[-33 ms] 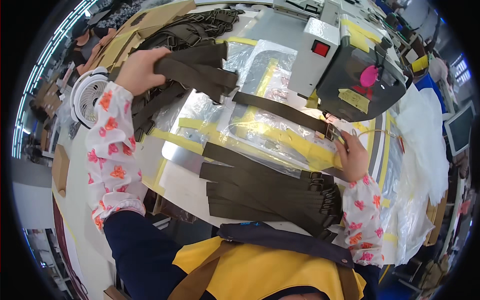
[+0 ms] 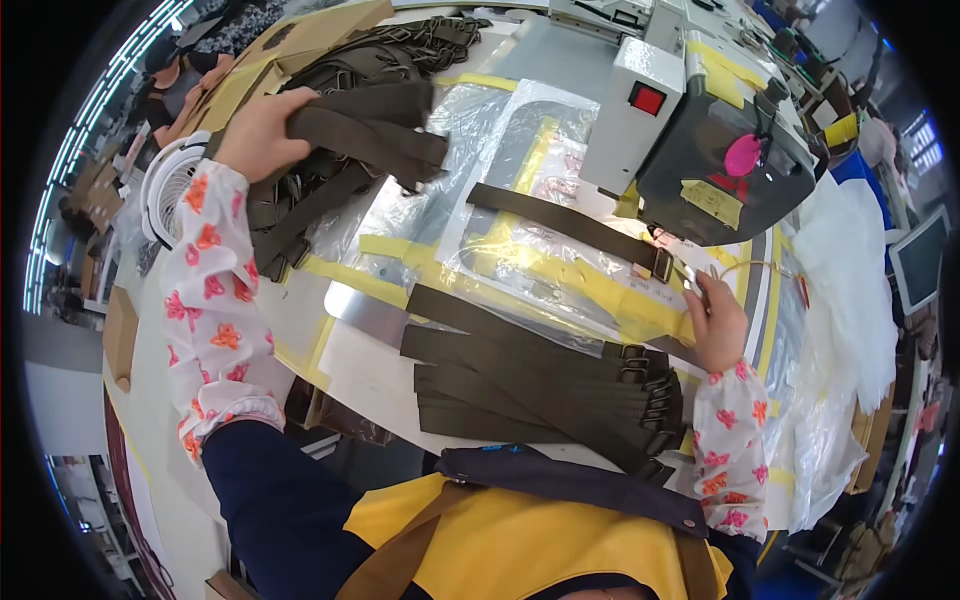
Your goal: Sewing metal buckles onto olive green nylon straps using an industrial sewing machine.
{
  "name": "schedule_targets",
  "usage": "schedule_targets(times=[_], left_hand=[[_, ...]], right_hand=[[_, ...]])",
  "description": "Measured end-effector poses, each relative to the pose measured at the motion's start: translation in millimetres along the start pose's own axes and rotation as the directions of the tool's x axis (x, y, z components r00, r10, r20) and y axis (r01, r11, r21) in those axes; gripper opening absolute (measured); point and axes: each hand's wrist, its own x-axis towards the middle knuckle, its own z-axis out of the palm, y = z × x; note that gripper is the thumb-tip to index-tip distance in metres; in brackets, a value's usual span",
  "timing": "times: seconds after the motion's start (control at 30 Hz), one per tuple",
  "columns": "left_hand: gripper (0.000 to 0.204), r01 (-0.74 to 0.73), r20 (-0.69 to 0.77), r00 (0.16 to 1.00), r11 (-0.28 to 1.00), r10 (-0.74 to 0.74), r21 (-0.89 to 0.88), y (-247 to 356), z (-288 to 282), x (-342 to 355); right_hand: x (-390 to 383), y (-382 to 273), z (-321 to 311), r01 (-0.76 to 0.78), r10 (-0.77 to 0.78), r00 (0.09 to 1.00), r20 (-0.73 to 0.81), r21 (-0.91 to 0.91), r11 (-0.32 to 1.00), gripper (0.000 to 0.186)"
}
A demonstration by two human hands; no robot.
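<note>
My left hand [image 2: 262, 136] is closed round a bundle of dark olive webbing straps [image 2: 370, 128], whose free ends fan to the right above the work surface. A single strap [image 2: 560, 222] lies flat across the taped plastic, its metal buckle [image 2: 662, 264] at the right end. Beside that buckle, my right hand [image 2: 718, 322] is closed on a small metal tool [image 2: 688, 274], its exact kind partly hidden by the fingers. Closer to my body, a stack of similar straps [image 2: 510, 375] lies with several buckles at its right end.
A grey machine head [image 2: 720, 150] with a red switch [image 2: 646, 98] overhangs the strap's right end. Behind my left hand stand a heap of straps [image 2: 350, 65] and a small white fan [image 2: 175, 190]. Clear plastic sheeting [image 2: 840, 290] hangs at the right.
My left hand has moved slightly left and up with the strap bundle. My right hand has drawn a little to the right and down, away from the buckle, with the tool.
</note>
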Motion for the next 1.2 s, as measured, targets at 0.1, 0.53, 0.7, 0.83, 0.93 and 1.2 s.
schedule_targets(times=[0.1,0.53,0.7,0.83,0.93,1.2], left_hand=[[0.048,0.176,0.002,0.984,0.984,-0.176,-0.001,-79.0,-26.3,-13.8],[0.062,0.449,-0.07,0.86,0.685,-0.505,0.573,-319.9,118.2,-21.6],[0.043,0.254,-0.415,0.909,0.835,-0.034,0.488,-125.6,66.6,10.8],[0.03,-0.283,-0.109,0.957,0.949,0.269,-0.14,79.7,124.6,8.0],[0.035,-0.41,-0.047,0.909,0.869,0.414,-0.279,171.3,165.2,19.3],[0.037,-0.435,0.1,0.895,0.9,0.434,-0.007,220.0,197.5,65.4]], right_hand=[[-34.2,40.2,-35.8,-0.161,0.16,0.987,-0.024,-0.06,0.985,0.025],[-109.4,68.8,-94.9,-0.352,0.339,0.936,-0.099,-0.326,0.877,0.023],[-42.5,22.5,-41.5,0.082,-0.075,0.995,0.067,-0.111,0.99,0.023],[14.5,2.2,12.0,0.243,-0.239,0.97,0.05,-0.083,0.967,0.017],[31.8,0.6,30.3,0.263,-0.241,0.959,0.148,-0.156,0.952,0.015],[47.4,11.1,34.5,0.121,-0.105,0.984,0.142,-0.107,0.987,0.016]])
